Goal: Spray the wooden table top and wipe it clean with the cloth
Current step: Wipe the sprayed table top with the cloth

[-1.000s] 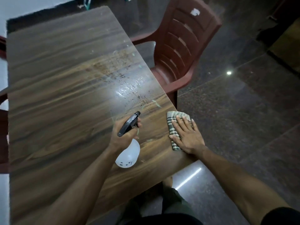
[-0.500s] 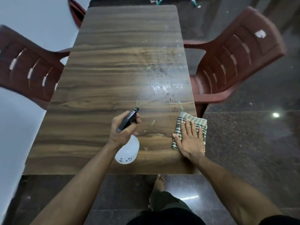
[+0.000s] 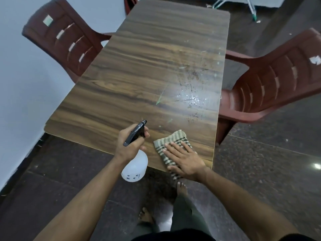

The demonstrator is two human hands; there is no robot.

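At the near edge of the wooden table top (image 3: pixel 132 80), toward its near-right corner, right hand (image 3: pixel 185 160) lies flat, fingers straight and spread, pressing the cloth (image 3: pixel 171 139) down on the wood. Cloth is folded, green/cream check, far end on the table, near end hanging slightly past the near edge under the palm. Left hand (image 3: pixel 131 142) just left of it, fingers curled round the black trigger head of the spray bottle (image 3: pixel 134 166), grasping it; forefinger sits by the trigger, can't tell if it's squeezed. Bottle body is translucent white with small dark print low down, hangs below the hand and past the near edge, over the floor; nozzle tip points toward the far-right part of the table. Bottle and cloth close but not touching. Right half of the table top, middle stretch along the right edge: wet glossy patch (image 3: pixel 191 98) with dark specks and smears scattered around it, plus a thin pale-green streak (image 3: pixel 161 95) just left of the patch and a few small light flecks further toward the far end. Left half of the top shows wood grain only. Brown plastic chair (image 3: pixel 271 87) pushed against the right edge, another brown plastic chair (image 3: pixel 66 40) at the left edge near the far end, against the pale wall. Dark speckled stone floor (image 3: pixel 260 171) below; person's bare feet (image 3: pixel 181 187) visible under the near edge, between the two forearms.
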